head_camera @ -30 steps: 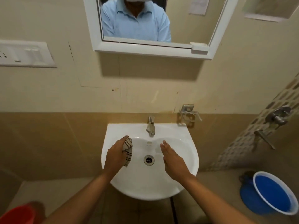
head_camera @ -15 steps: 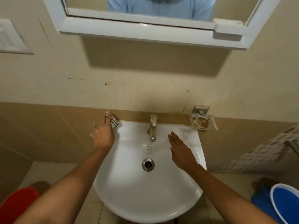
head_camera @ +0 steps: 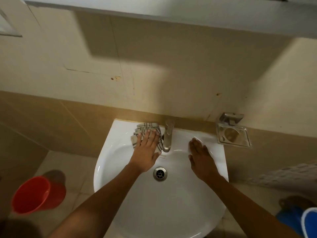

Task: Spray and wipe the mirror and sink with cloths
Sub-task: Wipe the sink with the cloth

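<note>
Looking down from the head camera, a white sink (head_camera: 120, 169) sits against a tan wall. The left hand (head_camera: 146, 151) lies flat with straight fingers on a checked cloth (head_camera: 145, 127) and presses it onto the sink's back edge, near the back left corner. The cloth is just beside the metal tap (head_camera: 168, 135), on its left side. The right hand (head_camera: 201, 160) is flat too, with fingers straight and close together. It holds nothing and rests on the sink's right side, near the back right corner. The round drain (head_camera: 160, 173) shows between the two hands, in the middle of the bowl. A metal soap dish (head_camera: 233, 134) hangs on the wall just past the sink's back right corner. A red bucket (head_camera: 34, 194) stands on the floor to the left. A blue bucket (head_camera: 307, 222) peeks in at the bottom right. The mirror's white frame (head_camera: 171, 12) runs along the top.
</note>
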A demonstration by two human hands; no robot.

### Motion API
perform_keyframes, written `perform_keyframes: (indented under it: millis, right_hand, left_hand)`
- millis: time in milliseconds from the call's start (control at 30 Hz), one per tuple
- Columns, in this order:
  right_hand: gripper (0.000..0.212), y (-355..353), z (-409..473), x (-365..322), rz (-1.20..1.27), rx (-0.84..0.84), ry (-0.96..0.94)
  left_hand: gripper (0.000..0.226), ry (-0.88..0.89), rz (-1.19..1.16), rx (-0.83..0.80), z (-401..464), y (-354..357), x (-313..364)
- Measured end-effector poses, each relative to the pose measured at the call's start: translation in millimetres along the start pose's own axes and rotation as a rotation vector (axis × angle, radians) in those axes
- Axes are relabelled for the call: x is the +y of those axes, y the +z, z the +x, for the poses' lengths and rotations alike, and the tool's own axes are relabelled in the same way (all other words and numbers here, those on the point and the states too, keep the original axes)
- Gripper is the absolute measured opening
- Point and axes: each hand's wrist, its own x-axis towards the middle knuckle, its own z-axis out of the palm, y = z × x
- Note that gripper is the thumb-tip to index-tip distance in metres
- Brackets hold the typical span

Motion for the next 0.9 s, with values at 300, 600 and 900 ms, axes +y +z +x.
perform_keyframes:
  millis: [300,600,900]
  right_hand:
    - [0.054,9,2,3,-0.04,0.024,0.006]
    - [0.066,2,2,-3,-0.012,-0.011,0.112]
    - [0.072,-13,-16,-8,0.036,-0.006,0.278]
  left_hand:
    - [0.075,0.036,0.085,-0.023,-13,-7,-71]
    - [0.072,-0.176,0.015,0.063,-26,-9,-79]
    - [0.066,0.017,-0.022,0.018,-3,-3,-26]
